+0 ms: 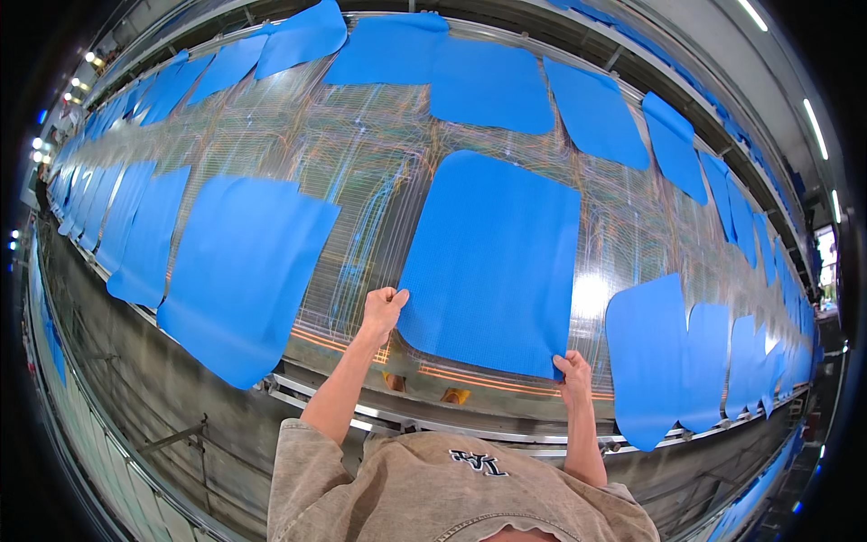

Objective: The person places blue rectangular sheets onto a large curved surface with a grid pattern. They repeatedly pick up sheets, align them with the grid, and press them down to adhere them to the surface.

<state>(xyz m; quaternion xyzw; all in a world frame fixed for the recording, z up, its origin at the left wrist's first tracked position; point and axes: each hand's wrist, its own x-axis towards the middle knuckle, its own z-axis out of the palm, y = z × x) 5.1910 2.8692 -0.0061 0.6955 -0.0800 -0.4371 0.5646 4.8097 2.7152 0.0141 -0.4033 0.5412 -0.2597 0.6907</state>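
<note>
A flat blue fabric panel [491, 257] with rounded corners lies over the long, glossy printing table [366, 203] in front of me. My left hand [386, 310] pinches its left edge between thumb and fingers, near the lower left corner. At the lower right corner, the panel is pinched by my right hand [573, 369]. Another blue panel [244, 264] lies to the left, its lower end hanging over the near edge. To the right, a similar panel [647, 359] also reaches past that edge. Thin coloured lines cover the table surface.
More blue panels [494, 85] line the far side and run off both ways. A metal rail [474, 430] follows the near edge. Below left, a metal support bar [173, 435] spans the gap beside a neighbouring table [129, 474]. A bright reflection shows right of my panel.
</note>
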